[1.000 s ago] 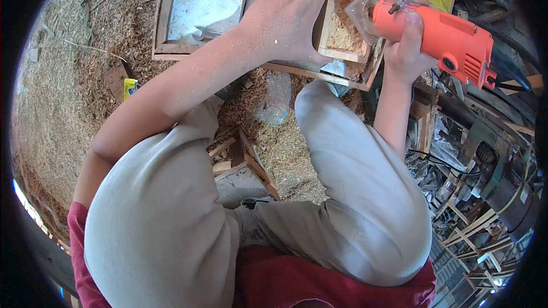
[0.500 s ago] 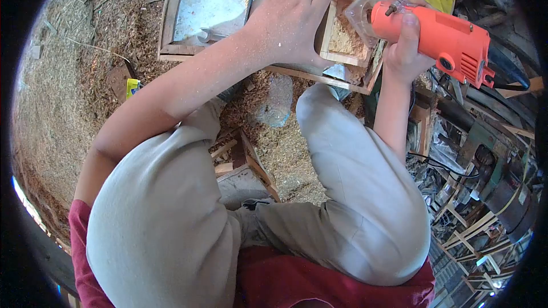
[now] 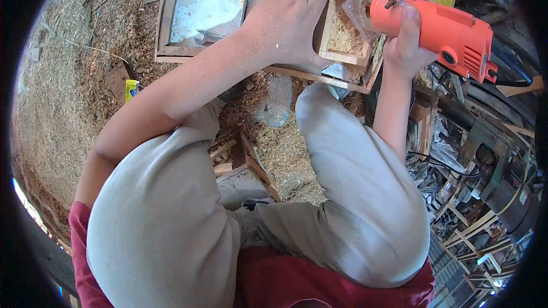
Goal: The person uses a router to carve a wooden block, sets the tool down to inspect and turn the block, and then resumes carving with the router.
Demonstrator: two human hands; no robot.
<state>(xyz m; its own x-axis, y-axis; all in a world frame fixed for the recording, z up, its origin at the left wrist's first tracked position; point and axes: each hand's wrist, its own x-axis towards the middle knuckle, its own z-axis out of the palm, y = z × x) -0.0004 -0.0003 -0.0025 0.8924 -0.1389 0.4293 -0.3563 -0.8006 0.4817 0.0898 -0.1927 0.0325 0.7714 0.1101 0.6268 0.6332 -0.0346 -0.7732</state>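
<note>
The router (image 3: 451,31) lies at 1 o'clock in the view, its long axis running from 10 o'clock to 4 o'clock. Its clear base (image 3: 362,3) points to 10 o'clock, against the far corner of the frame (image 3: 342,57), and its vented tail points to 4 o'clock. The bit is hidden by the base, so whether it touches the wood cannot be told.

The right hand (image 3: 406,48) is clenched around the router from below, thumb up over the orange body near the base. The left hand (image 3: 291,14) is released, its fingers spread flat, and presses palm-down on the frame at 12 o'clock. Sawdust (image 3: 345,34) fills the frame's small recess between the two hands.

A wrench (image 3: 200,37) lies on the pale panel at 11 o'clock of the left hand. A bottle (image 3: 274,100) rests on the littered floor just below the frame, between the knees.

Since half a second ago the router has shifted slightly toward 12 o'clock with the right hand, keeping its tilt; the left hand has stayed flat in the same spot.
</note>
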